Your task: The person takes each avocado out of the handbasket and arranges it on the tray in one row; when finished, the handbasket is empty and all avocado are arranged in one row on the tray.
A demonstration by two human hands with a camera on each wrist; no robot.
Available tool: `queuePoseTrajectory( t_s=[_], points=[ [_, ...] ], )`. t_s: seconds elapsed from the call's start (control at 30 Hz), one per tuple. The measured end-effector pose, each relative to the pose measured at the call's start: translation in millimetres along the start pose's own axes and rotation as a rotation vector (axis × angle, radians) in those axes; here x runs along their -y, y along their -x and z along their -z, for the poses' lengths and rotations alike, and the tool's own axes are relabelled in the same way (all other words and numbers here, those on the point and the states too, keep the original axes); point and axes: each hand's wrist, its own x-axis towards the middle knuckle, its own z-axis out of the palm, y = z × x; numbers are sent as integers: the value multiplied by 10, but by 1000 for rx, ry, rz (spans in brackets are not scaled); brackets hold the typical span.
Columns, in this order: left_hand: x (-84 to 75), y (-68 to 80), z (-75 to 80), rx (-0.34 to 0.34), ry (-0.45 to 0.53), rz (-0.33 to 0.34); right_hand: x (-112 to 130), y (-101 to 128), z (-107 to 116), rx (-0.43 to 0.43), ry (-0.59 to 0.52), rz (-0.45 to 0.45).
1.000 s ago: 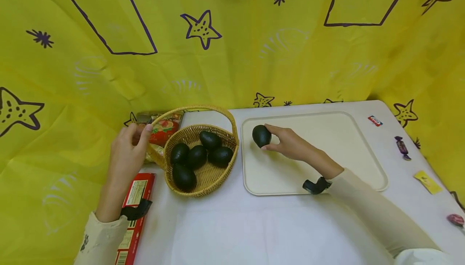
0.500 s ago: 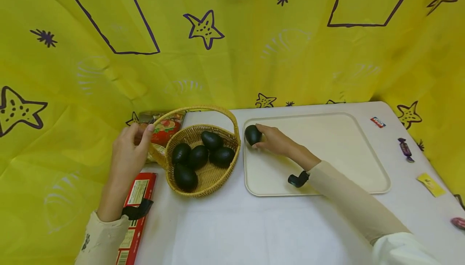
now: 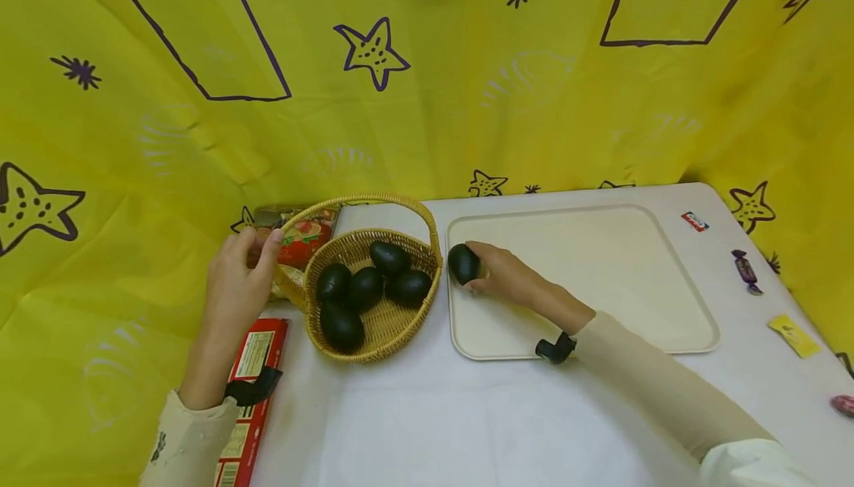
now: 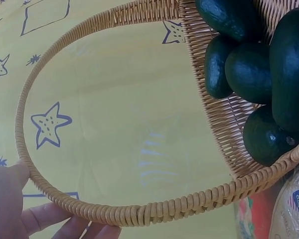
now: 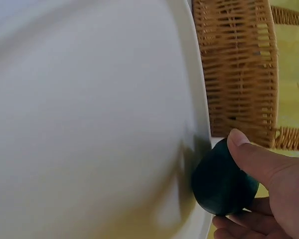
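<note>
My right hand [image 3: 497,272] grips a dark green avocado [image 3: 463,263] and holds it down at the left edge of the cream tray [image 3: 620,279], close to the basket. In the right wrist view the avocado [image 5: 222,181] sits against the tray rim [image 5: 197,99] with my thumb over it. My left hand [image 3: 236,279] holds the handle of the wicker basket [image 3: 370,324] at its left end; the fingers [image 4: 45,216] curl round the handle [image 4: 139,211]. Several avocados [image 3: 363,287] lie in the basket.
A red box [image 3: 243,398] lies at the table's left front edge. A colourful snack bag [image 3: 300,239] sits behind the basket. Wrapped sweets [image 3: 743,270] and a yellow packet [image 3: 790,335] lie at the right. Yellow patterned cloth [image 3: 400,101] surrounds the table.
My right hand has carried the avocado left and down to the tray's left edge. The left hand and basket have stayed put.
</note>
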Motion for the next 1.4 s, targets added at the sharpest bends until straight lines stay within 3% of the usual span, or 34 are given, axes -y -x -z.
queuePoseTrajectory(
  t_s=[0.37, 0.67, 1.0, 1.23, 1.4],
  points=[
    [-2, 3, 4, -4, 0, -4, 51, 45, -111, -62, 46, 37],
    [8, -3, 9, -6, -4, -11, 62, 90, -39, -7, 48, -12],
    [4, -13, 20, -5, -10, -14, 68, 113, 46, -7, 73, -2],
    [-4, -16, 18, 6, -9, -8, 349, 167, 288, 24, 34, -22],
    [-7, -14, 27, 7, -5, -5, 689, 161, 401, 104, 9, 56]
  ],
)
